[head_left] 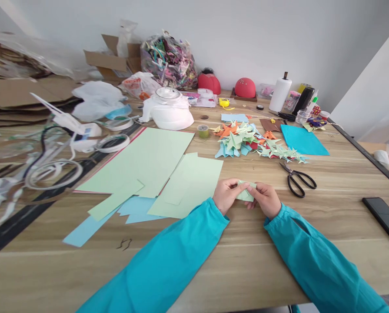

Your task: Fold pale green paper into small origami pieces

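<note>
A small folded piece of light green paper (pixel 245 195) is pinched between both my hands just above the table. My left hand (pixel 226 194) grips its left side, fingers closed, thumb on top. On its right side my right hand (pixel 265 199) is closed too, its thumb pressed on the paper near the left thumb. My fingers cover parts of the fold. Left of my hands lie light green sheets (pixel 201 178) and blue paper strips (pixel 90 228). Black-handled scissors (pixel 298 179) lie open to the right. Beyond my hands is a heap of folded paper shapes (pixel 246 139) in green, blue and orange.
A turquoise square (pixel 305 139) lies at the back right, and a dark phone (pixel 384 219) at the right edge. A spool of thread (pixel 203 131) stands behind the sheets. White tape rolls and cords (pixel 55 171) clutter the left. Red pincushions (pixel 245 88) sit by the wall.
</note>
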Demonstrator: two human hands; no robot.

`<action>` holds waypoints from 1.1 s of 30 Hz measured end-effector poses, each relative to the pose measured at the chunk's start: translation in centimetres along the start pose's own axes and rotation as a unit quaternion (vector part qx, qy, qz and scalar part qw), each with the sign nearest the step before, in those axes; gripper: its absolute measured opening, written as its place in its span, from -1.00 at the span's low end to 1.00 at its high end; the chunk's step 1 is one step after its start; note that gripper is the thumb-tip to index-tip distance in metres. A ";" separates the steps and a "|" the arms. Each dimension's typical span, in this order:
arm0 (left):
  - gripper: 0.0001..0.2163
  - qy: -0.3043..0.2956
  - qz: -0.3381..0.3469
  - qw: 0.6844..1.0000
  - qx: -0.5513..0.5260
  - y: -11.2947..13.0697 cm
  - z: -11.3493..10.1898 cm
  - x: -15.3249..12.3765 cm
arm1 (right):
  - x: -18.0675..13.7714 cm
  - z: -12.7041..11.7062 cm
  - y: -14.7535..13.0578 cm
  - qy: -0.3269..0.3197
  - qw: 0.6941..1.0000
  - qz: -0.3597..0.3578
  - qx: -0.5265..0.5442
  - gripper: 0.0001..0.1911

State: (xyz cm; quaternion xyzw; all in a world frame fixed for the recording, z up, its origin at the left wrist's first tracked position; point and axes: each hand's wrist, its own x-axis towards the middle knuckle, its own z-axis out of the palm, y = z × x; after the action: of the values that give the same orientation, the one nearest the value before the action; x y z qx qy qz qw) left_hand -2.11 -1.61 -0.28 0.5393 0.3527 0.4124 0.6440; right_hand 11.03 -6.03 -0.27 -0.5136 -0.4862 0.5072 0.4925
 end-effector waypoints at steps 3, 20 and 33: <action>-0.71 0.005 0.013 0.999 0.035 -0.1 0.0 0.0 | -0.1 0.0 -0.1 -0.005 1.000 0.009 0.009 -0.55; -0.71 -0.019 0.030 0.998 0.057 0.1 0.1 -0.3 | -0.4 0.0 -0.3 -0.019 1.000 0.007 0.015 -0.59; -0.72 -0.007 -0.009 1.000 -0.023 0.5 0.2 -0.4 | -0.6 0.0 -0.4 -0.028 0.999 0.015 0.022 -0.61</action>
State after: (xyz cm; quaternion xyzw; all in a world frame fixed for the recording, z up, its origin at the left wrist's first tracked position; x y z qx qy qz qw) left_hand -2.20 -2.05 0.26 0.5238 0.3431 0.4113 0.6624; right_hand 10.98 -6.58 0.18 -0.4956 -0.4807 0.5390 0.4825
